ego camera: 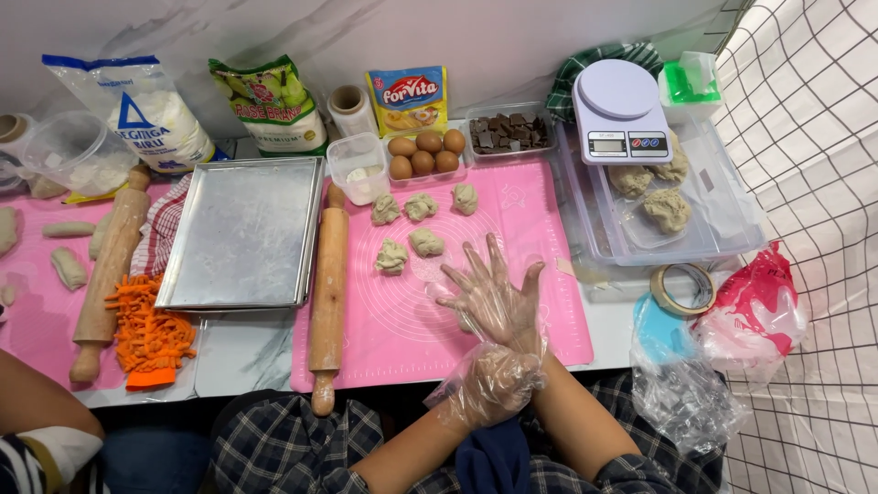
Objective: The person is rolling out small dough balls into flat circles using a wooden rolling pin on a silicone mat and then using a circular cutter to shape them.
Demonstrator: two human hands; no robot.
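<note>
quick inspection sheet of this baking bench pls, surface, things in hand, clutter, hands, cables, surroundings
surface: pink silicone mat on a pale marble-look counter
job's things: five dough lumps on the mat; rolling pin along its left edge
clutter: metal tray, eggs, kitchen scale, tape roll
hands: right hand spread flat in a clear plastic glove; left hand gloved, at its wrist
cables: nothing seen
surroundings: wire grid panel at right; another person's arm lower left

Against the back wall lean a white-and-blue flour bag (146,110), a green bag (273,105) and a yellow-and-blue packet (407,96). The white scale (620,110) has a small grey screen (605,145).
</note>
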